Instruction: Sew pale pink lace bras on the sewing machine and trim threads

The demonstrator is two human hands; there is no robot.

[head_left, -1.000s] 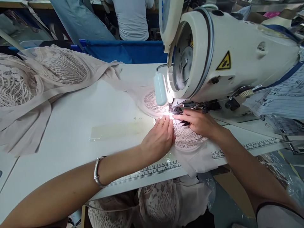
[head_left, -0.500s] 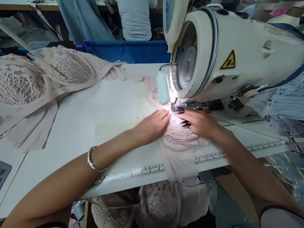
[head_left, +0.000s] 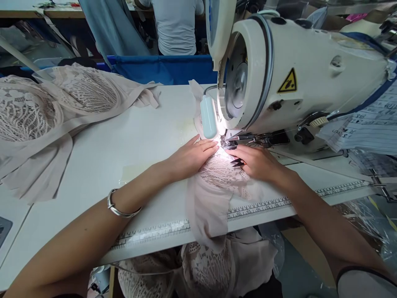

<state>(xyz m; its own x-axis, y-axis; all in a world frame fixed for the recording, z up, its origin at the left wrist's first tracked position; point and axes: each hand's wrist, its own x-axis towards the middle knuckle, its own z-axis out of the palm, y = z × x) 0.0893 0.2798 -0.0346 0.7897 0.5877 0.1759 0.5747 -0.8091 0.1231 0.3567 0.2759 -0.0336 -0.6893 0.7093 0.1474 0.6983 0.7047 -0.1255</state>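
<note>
A pale pink lace garment piece point(head_left: 217, 182) lies under the needle of a white sewing machine point(head_left: 294, 78) and hangs over the table's front edge. My left hand point(head_left: 189, 155) lies flat on the fabric, fingers stretched toward the presser foot point(head_left: 228, 143). My right hand point(head_left: 257, 163) presses the lace from the right side, fingers closed around small black thread snips point(head_left: 237, 162). A silver bangle point(head_left: 119, 207) sits on my left wrist.
A heap of finished pink lace pieces point(head_left: 46, 111) fills the table's left side. More lace hangs below the table point(head_left: 204, 265). Printed rulers point(head_left: 149, 234) run along the front edge. Papers point(head_left: 366, 128) lie at right. Another person point(head_left: 175, 25) sits beyond a blue bin point(head_left: 161, 68).
The fabric has turned under the needle and now hangs further left over the front edge. My left hand shifted up and left, flattening beside the presser foot. My right hand barely moved.
</note>
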